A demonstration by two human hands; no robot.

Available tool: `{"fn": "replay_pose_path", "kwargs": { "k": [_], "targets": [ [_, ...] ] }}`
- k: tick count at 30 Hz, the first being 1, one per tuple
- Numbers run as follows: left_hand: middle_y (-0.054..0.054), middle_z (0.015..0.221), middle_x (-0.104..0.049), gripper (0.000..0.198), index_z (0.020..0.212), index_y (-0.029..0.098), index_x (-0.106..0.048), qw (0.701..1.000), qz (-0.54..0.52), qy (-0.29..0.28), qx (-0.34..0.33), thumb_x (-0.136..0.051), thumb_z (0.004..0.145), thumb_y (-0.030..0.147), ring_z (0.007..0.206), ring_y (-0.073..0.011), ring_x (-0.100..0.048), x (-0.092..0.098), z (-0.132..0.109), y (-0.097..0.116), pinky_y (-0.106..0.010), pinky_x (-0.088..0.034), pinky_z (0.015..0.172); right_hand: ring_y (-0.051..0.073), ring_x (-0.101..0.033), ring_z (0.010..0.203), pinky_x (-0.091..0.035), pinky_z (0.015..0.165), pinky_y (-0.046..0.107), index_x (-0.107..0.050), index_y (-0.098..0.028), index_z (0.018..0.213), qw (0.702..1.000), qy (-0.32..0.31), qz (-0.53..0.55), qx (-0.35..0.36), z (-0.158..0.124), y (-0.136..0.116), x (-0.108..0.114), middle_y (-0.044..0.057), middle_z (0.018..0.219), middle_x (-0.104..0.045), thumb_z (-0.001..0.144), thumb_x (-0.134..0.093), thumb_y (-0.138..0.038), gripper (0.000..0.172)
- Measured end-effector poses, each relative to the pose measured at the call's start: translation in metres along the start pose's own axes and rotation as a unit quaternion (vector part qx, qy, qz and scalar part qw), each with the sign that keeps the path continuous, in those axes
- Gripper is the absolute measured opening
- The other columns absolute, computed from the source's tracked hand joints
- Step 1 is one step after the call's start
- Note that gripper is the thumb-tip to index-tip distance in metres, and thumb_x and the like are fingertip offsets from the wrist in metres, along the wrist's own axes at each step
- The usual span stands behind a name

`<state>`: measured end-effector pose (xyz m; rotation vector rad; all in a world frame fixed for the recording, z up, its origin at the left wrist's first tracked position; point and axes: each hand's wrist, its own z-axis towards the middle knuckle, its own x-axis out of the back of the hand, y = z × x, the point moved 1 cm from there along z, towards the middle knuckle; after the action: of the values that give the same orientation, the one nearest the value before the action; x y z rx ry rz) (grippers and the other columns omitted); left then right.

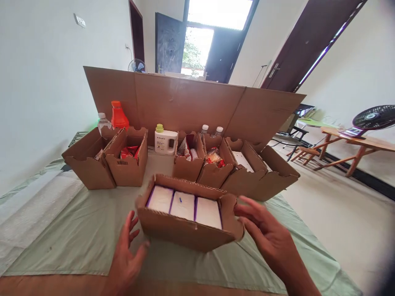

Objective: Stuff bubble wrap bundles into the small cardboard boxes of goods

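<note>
An open cardboard box stands lengthwise in front of me on the green cloth. Three white packs with purple edges sit in a row inside it, and a small blue mark shows on the middle one. My right hand is at the box's right end, thumb and fingers against the end wall; some fingertips are hidden behind it. By the left end, my left hand is open, fingers apart and holding nothing. The box's left end is slightly blurred.
Behind stand several cardboard bins, including one with a red packet. A white jug with a yellow-green cap stands between bins. An orange-red bottle is at back left, before a cardboard screen. Bubble wrap lies left.
</note>
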<state>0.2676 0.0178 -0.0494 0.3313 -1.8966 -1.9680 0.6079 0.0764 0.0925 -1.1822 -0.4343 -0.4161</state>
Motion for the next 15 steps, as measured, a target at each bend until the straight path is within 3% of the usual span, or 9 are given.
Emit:
{"fn": "replay_pose_path", "kwargs": {
  "k": [3, 5, 7, 10, 12, 15],
  "targets": [
    [-0.015, 0.144, -0.056, 0.074, 0.149, 0.023, -0.041, 0.997, 0.016, -0.08, 0.017, -0.064, 0.085, 0.053, 0.13, -0.0333, -0.057, -0.014, -0.015, 0.005, -0.048, -0.049, 0.107, 0.028, -0.07, 0.114, -0.06, 0.092, 0.042, -0.033, -0.031, 0.155, 0.996, -0.053, 0.058, -0.051, -0.038, 0.039, 0.005, 0.015, 0.142, -0.061, 0.088, -0.065, -0.047, 0.076],
    [-0.014, 0.132, -0.064, 0.066, 0.143, 0.02, -0.048, 0.991, 0.02, -0.131, 0.027, -0.064, 0.086, 0.051, 0.129, -0.0322, -0.058, -0.019, -0.019, 0.007, -0.045, -0.049, 0.107, 0.031, -0.071, 0.112, -0.06, 0.092, 0.046, -0.039, -0.027, 0.151, 0.991, -0.096, 0.047, -0.086, -0.06, 0.056, -0.011, 0.018, 0.143, -0.06, 0.084, -0.069, -0.051, 0.078],
    [-0.014, 0.13, -0.065, 0.063, 0.142, 0.018, -0.049, 0.99, 0.01, -0.141, 0.027, -0.062, 0.088, 0.049, 0.128, -0.0307, -0.058, -0.023, -0.014, 0.011, -0.042, -0.05, 0.106, 0.031, -0.071, 0.109, -0.059, 0.092, 0.047, -0.047, -0.023, 0.143, 0.989, -0.088, 0.015, -0.116, -0.068, 0.063, -0.035, 0.019, 0.135, -0.065, 0.084, -0.068, -0.053, 0.07],
    [-0.014, 0.133, -0.064, 0.061, 0.145, 0.017, -0.043, 0.991, 0.01, -0.135, -0.022, -0.058, 0.091, 0.042, 0.125, -0.0282, -0.06, -0.038, 0.009, 0.025, -0.041, -0.051, 0.103, 0.029, -0.073, 0.099, -0.061, 0.085, 0.043, -0.051, -0.02, 0.13, 0.992, -0.016, -0.005, -0.128, -0.049, 0.064, -0.063, 0.015, 0.117, -0.072, 0.09, -0.058, -0.054, 0.054],
    [-0.015, 0.136, -0.063, 0.061, 0.148, 0.016, -0.039, 0.983, 0.037, -0.159, -0.079, -0.054, 0.092, 0.035, 0.124, -0.0267, -0.062, -0.055, 0.033, 0.037, -0.041, -0.052, 0.102, 0.027, -0.074, 0.09, -0.061, 0.075, 0.038, -0.054, -0.02, 0.123, 0.992, 0.035, -0.001, -0.123, -0.026, 0.063, -0.072, 0.014, 0.109, -0.073, 0.089, -0.056, -0.055, 0.048],
    [-0.014, 0.139, -0.062, 0.062, 0.148, 0.015, -0.04, 0.973, 0.088, -0.167, -0.133, -0.052, 0.089, 0.027, 0.122, -0.0239, -0.063, -0.08, 0.067, 0.046, -0.038, -0.053, 0.101, 0.027, -0.074, 0.093, -0.061, 0.074, 0.036, -0.055, -0.021, 0.124, 0.989, 0.096, 0.015, -0.11, 0.0, 0.068, -0.077, 0.014, 0.115, -0.071, 0.087, -0.056, -0.055, 0.05]
  ]
}}
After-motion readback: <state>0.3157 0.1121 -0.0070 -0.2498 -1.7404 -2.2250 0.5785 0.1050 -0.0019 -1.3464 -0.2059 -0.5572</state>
